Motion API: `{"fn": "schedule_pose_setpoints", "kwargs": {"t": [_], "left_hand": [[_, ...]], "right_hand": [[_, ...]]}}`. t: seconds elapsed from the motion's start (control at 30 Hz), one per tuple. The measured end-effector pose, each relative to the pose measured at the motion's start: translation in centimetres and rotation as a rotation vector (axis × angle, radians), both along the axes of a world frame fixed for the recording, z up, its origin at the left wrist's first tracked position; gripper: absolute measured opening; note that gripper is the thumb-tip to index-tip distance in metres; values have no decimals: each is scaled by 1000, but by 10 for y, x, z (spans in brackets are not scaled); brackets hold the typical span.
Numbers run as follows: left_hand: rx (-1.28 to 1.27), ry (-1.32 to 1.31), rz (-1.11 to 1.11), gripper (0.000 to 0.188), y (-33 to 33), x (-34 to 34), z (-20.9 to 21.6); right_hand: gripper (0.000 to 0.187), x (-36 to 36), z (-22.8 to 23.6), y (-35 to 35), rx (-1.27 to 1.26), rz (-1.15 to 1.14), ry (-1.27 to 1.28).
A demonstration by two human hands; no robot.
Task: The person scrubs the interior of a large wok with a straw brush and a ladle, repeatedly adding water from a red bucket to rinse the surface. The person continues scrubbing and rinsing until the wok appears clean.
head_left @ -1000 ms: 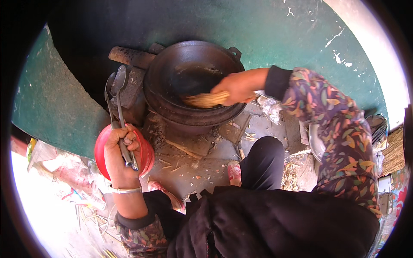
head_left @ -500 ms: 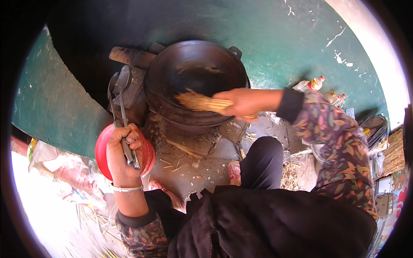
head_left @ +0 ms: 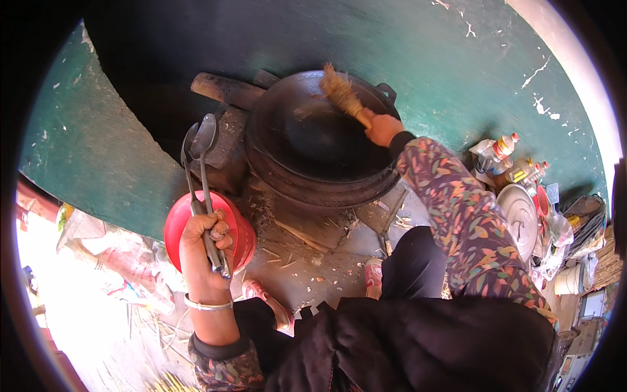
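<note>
My left hand (head_left: 208, 242) is closed round the handles of two long metal ladles (head_left: 206, 134), bowls pointing up and away from me. Below that hand stands a red bucket (head_left: 245, 236). My right hand (head_left: 384, 127) grips a short straw brush (head_left: 341, 93) by its bound end. The bristles reach the far inner wall of a large dark wok (head_left: 281, 145), which sits on a round stove base. Whether the bristles press on the metal is hard to tell. The wok's inside is dark, with a paler patch toward the back.
Behind the wok curves a green wall (head_left: 450, 85) with chipped paint. A log (head_left: 225, 90) lies at its left. To the right are several bottles (head_left: 503, 147), a round metal lid (head_left: 518, 219) and plastic bags. Plastic sheeting (head_left: 121, 261) and straw lie at the left.
My right hand has carried the brush from the wok's near rim to its far side, bristles now pointing away. The left hand still holds the ladles. The whole view has shifted slightly.
</note>
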State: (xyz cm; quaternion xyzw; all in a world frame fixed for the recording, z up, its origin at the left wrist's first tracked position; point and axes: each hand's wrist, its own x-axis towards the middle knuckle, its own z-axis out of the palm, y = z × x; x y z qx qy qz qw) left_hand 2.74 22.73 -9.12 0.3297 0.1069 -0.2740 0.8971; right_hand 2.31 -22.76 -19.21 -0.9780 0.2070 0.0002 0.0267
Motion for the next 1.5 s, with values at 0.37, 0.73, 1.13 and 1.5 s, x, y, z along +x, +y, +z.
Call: {"fn": "schedule_pose_setpoints", "kwargs": {"t": [0.37, 0.73, 1.13, 1.5], "left_hand": [[-17, 17, -50, 16, -2, -1, 1], [-46, -16, 3, 17, 10, -4, 8], [74, -81, 92, 14, 37, -5, 1], [251, -243, 141, 21, 4, -17, -1]], "right_hand": [[57, -27, 78, 12, -152, 407, 125], [58, -33, 81, 110, 681, 148, 459], [42, 74, 86, 258, 1832, 140, -270], [42, 122, 63, 266, 1252, 187, -287]]}}
